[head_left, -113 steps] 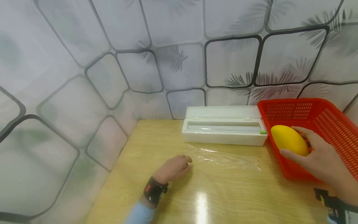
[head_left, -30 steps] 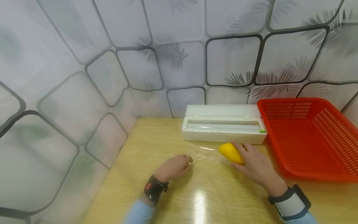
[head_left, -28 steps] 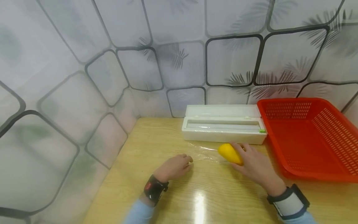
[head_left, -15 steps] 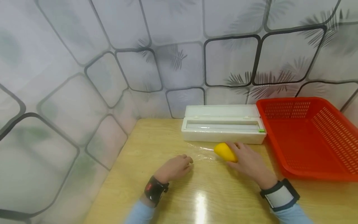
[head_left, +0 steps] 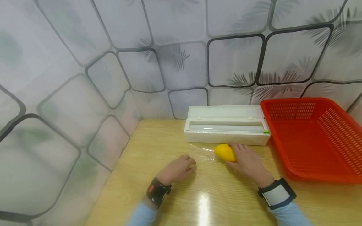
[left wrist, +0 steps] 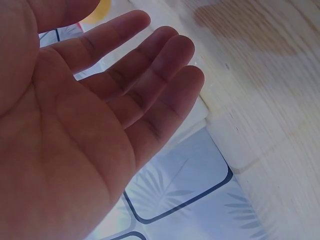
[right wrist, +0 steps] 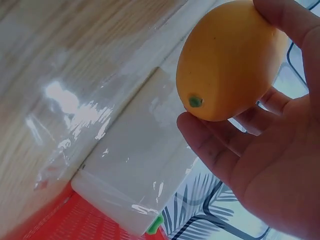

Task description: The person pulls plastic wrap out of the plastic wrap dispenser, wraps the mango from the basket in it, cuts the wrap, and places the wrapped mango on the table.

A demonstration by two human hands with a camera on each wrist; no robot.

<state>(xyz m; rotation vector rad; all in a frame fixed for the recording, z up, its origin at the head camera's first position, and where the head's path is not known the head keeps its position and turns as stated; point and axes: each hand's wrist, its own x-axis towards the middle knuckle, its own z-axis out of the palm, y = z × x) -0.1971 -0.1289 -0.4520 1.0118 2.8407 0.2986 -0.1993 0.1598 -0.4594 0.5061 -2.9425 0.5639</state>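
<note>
My right hand (head_left: 249, 161) grips a yellow mango (head_left: 224, 153) over a sheet of clear cling film (head_left: 205, 153) on the table. In the right wrist view the mango (right wrist: 227, 62) shows a small green stem spot, with the thumb on one side and the fingers on the other. My left hand (head_left: 176, 169) rests loosely near the left end of the film, holding nothing; its fingers (left wrist: 167, 95) are relaxed in the left wrist view. Behind the mango stands a white cling film dispenser (head_left: 226, 137), lid up, with the roll visible inside and a green slider at its right end.
A red plastic basket (head_left: 285, 153) with slotted walls stands right of the dispenser. A patterned curtain-like sheet (head_left: 181, 62) closes off the back and left of the wooden table (head_left: 158, 135).
My right hand has carried the mango out from over the red basket, leftward to the cling film, and over the last second slightly further left. The left hand stays nearly still.
</note>
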